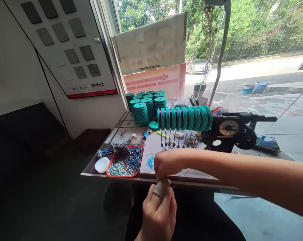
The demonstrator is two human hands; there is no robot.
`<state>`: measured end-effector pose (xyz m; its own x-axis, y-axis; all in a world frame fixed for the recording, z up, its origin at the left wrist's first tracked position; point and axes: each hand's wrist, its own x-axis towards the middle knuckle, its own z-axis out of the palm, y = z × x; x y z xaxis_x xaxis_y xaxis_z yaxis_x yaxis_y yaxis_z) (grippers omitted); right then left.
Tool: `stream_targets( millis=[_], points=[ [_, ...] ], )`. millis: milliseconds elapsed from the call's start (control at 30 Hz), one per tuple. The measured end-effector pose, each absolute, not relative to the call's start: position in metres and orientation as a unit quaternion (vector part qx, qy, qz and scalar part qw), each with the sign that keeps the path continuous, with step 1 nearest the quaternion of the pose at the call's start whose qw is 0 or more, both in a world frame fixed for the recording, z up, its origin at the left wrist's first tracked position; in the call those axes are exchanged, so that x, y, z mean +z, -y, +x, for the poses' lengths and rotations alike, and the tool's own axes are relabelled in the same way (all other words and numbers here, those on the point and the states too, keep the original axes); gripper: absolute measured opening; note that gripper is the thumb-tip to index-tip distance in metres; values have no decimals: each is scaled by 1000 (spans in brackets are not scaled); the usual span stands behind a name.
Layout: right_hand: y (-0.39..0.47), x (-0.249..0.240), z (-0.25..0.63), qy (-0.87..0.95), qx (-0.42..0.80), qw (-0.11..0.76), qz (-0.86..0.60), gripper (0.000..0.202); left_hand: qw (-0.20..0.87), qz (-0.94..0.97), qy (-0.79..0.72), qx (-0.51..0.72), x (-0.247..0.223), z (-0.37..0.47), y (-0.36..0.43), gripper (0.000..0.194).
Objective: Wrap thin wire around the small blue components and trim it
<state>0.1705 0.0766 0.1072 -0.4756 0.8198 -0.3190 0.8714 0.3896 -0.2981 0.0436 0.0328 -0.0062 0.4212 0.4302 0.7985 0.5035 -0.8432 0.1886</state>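
Observation:
My right hand (167,163) is closed in a fist over the front edge of the white board (147,150), its forearm crossing from the right. Just below it, my left hand (159,207) is closed too, with a pale cover on one finger. The two hands meet, and what lies between their fingertips is too small to name. Small blue pieces (150,161) lie on the board beside my right fist. Behind the hands a row of green spools (183,118) sits on a black winding device with a round dial (228,128). Dark weighted pieces hang below the spools.
An orange-rimmed tray (140,160) of small blue, green and metallic parts stands left of the board, beside a white round lid (102,165). Stacked green spools (140,113) stand behind. A phone (268,143) lies at the right.

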Motion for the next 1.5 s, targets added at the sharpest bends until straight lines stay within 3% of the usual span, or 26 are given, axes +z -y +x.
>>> stream_targets(
  millis=[133,300,333,367,467,567,733,833,933,1067,1167,1333,1500],
  points=[
    [-67,109,176,-829,-172,-20,531,28,-127,-827,301,-458,3,48,-32,19],
    [-11,81,202,-806,11,-204,555,16,-637,-550,413,-347,13,54,-34,10],
    [2,70,207,-798,112,-320,498,19,-713,-463,418,-320,13,54,-35,7],
    [13,59,212,-793,175,-379,443,20,-767,-384,419,-298,13,54,-36,5],
    [34,28,215,-821,218,-373,373,34,-844,-243,407,-251,11,53,-36,15],
    [34,11,208,-829,231,-356,364,39,-866,-198,394,-236,8,53,-36,17],
    [26,-1,201,-792,250,-398,390,41,-871,-191,396,-219,7,55,-36,16],
    [29,-10,198,-768,191,-453,411,34,-872,-198,395,-209,9,56,-33,17],
    [35,-18,193,-677,-56,-548,488,19,-848,-279,385,-233,12,56,-30,13],
    [41,-23,189,-463,-484,-547,502,25,-706,-510,405,-277,16,55,-29,8],
    [47,-23,190,-359,-613,-534,459,30,-547,-685,380,-294,21,53,-29,9],
    [55,-13,192,-467,-520,-535,475,25,-475,-762,328,-293,23,52,-27,11],
    [50,17,197,-632,-234,-516,529,9,-597,-654,303,-352,17,54,-24,12]
  ],
)
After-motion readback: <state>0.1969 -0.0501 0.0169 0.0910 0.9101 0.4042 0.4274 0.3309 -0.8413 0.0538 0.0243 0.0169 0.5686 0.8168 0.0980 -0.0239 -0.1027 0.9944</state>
